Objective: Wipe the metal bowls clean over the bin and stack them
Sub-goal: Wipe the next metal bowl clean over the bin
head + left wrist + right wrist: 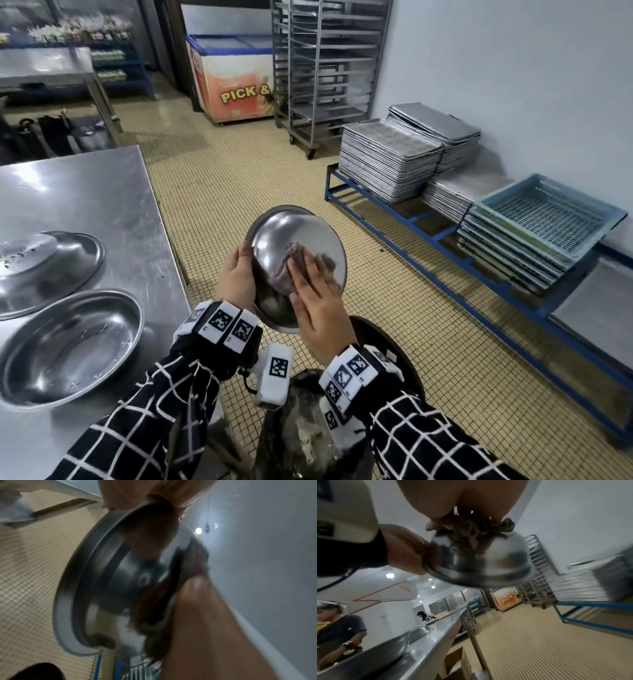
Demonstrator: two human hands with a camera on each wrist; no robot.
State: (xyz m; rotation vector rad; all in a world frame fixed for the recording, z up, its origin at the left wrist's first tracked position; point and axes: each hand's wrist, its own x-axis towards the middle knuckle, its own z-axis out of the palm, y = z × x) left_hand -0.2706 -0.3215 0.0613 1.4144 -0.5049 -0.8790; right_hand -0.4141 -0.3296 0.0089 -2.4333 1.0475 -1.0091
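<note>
The right hand (pixel 318 301), nearest the head camera, lay with fingers straight and flat, pressing a crumpled cloth (pixel 291 267) against the outer, domed side of the bowl (pixel 294 240). The left hand (pixel 236 274) gripped the bowl's rim from the left, thumb on the outer side; the other fingers were hidden behind the bowl. The bowl was held tilted in the air, just above and beyond the bin (pixel 394 349), whose contents showed between the wrists. Two further bowls waited on the desk (pixel 85 178): one upright (pixel 68 346), one inverted with specks on it (pixel 48 267). No stack was yet formed. In judgement, the wipe would be done well by keeping the palm flat so the cloth covers a wide band, turning the bowl with the left hand rather than chasing round it, and drawing the bowl nearer so residue falls into the bin and not onto the tiled floor (pixel 260 178). The rim seam, as seen from the left wrist, deserved a separate pass. Whether the inside was already clean could not be told.
</note>
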